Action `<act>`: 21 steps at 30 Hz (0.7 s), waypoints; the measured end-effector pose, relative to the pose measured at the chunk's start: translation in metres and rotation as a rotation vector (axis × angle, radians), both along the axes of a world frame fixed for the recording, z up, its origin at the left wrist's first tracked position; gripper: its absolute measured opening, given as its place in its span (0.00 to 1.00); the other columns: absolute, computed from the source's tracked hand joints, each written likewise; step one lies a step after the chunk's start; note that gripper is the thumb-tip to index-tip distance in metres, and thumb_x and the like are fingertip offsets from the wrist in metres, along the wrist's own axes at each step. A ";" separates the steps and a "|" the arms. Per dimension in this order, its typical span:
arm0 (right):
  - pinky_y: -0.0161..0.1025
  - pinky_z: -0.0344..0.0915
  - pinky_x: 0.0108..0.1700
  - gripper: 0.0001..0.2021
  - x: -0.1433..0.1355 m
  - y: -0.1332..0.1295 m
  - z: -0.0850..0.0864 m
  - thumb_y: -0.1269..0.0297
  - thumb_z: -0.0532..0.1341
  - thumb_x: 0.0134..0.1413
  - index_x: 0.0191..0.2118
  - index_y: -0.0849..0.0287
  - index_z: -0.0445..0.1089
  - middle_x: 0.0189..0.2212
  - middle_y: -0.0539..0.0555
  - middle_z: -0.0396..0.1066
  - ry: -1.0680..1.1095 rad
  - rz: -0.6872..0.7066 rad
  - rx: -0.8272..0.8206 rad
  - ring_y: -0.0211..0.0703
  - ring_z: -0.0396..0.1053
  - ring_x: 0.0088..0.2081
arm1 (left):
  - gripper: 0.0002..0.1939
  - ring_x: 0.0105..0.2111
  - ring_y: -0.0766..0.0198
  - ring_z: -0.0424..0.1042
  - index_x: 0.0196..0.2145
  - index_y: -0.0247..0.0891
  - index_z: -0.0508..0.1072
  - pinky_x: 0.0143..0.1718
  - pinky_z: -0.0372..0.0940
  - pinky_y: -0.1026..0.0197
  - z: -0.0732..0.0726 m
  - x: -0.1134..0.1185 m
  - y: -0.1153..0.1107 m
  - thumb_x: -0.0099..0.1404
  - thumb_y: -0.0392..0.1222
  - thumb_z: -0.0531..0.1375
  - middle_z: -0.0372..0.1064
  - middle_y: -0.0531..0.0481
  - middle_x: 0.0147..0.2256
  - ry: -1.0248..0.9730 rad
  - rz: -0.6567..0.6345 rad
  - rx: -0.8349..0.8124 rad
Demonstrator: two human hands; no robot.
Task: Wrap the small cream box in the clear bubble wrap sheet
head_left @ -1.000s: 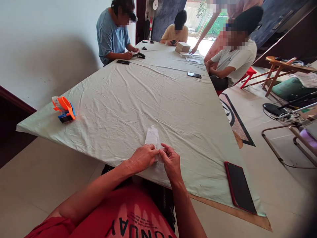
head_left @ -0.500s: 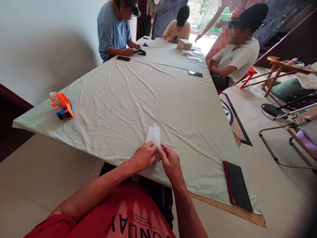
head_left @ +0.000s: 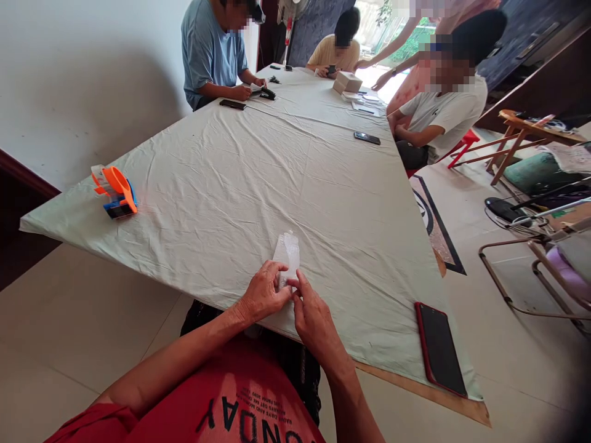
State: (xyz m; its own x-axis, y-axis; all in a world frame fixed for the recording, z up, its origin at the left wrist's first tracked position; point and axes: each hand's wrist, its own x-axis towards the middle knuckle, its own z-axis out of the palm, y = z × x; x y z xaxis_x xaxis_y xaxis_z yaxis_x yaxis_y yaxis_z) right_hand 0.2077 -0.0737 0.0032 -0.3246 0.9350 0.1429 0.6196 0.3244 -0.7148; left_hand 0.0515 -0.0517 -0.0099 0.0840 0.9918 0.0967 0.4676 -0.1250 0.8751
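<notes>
A small piece of translucent bubble wrap [head_left: 289, 249] lies folded on the cloth near the table's front edge, its far end pointing away from me. My left hand [head_left: 266, 289] grips its left side, with thumb and fingers curved around the near part. From the right, my right hand [head_left: 315, 312] has its fingertips on the near right edge, index finger stretched along it. The fingers of both hands almost meet there. They hide the near end, and I cannot make out whether anything is wrapped inside.
An orange and blue tape dispenser [head_left: 119, 194] stands at the table's left. A red-cased phone [head_left: 442, 349] lies at the right front corner. Farther off are another phone [head_left: 367, 138], a small box [head_left: 347, 82] and several people around the pale tablecloth [head_left: 221, 203].
My fingers have loosened and spread slightly around the bubble wrap, showing more of it. The standing person's arms at the back have shifted left.
</notes>
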 end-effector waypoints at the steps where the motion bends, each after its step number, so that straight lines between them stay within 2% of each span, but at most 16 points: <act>1: 0.49 0.69 0.56 0.28 0.000 0.000 0.000 0.71 0.48 0.63 0.68 0.59 0.53 0.55 0.62 0.73 -0.014 0.006 0.013 0.49 0.71 0.55 | 0.16 0.32 0.65 0.68 0.45 0.37 0.69 0.39 0.68 0.59 0.001 0.001 0.001 0.58 0.36 0.62 0.68 0.49 0.41 0.002 0.011 -0.015; 3: 0.49 0.70 0.55 0.30 0.002 0.001 0.001 0.73 0.47 0.62 0.70 0.57 0.50 0.55 0.60 0.73 -0.031 0.020 0.020 0.48 0.72 0.55 | 0.14 0.35 0.63 0.69 0.45 0.38 0.69 0.40 0.68 0.59 0.003 0.002 0.003 0.60 0.38 0.63 0.68 0.48 0.43 0.015 0.003 -0.036; 7: 0.52 0.69 0.54 0.33 0.006 0.007 0.002 0.74 0.48 0.58 0.70 0.56 0.50 0.51 0.58 0.76 -0.063 0.026 0.013 0.51 0.73 0.52 | 0.16 0.42 0.61 0.70 0.47 0.38 0.68 0.46 0.68 0.57 0.004 0.004 0.004 0.59 0.33 0.61 0.69 0.47 0.45 0.069 -0.038 -0.050; 10: 0.52 0.68 0.54 0.31 0.007 0.011 0.004 0.73 0.49 0.58 0.68 0.57 0.54 0.49 0.58 0.77 -0.039 0.022 0.000 0.51 0.73 0.51 | 0.17 0.45 0.59 0.70 0.47 0.39 0.68 0.50 0.67 0.55 0.002 0.005 0.004 0.60 0.32 0.60 0.69 0.47 0.46 0.094 -0.042 -0.037; 14: 0.45 0.70 0.48 0.23 0.009 0.015 0.004 0.67 0.52 0.62 0.62 0.56 0.62 0.46 0.57 0.78 0.100 -0.067 -0.065 0.45 0.75 0.43 | 0.19 0.46 0.59 0.70 0.49 0.37 0.67 0.51 0.67 0.55 0.002 0.007 0.002 0.60 0.30 0.59 0.68 0.46 0.47 0.112 -0.050 -0.034; 18: 0.44 0.70 0.45 0.21 0.012 0.026 -0.005 0.63 0.55 0.61 0.59 0.58 0.65 0.42 0.56 0.79 0.160 -0.207 -0.032 0.45 0.74 0.40 | 0.20 0.47 0.58 0.70 0.50 0.37 0.67 0.52 0.67 0.55 0.003 0.007 0.001 0.59 0.30 0.59 0.68 0.45 0.47 0.124 -0.043 -0.042; 21: 0.48 0.68 0.49 0.22 0.011 0.035 -0.015 0.63 0.56 0.60 0.59 0.59 0.65 0.42 0.57 0.79 0.147 -0.188 0.022 0.47 0.73 0.42 | 0.20 0.50 0.58 0.69 0.50 0.37 0.67 0.55 0.66 0.54 0.003 0.007 0.000 0.59 0.30 0.59 0.66 0.44 0.50 0.139 -0.048 0.000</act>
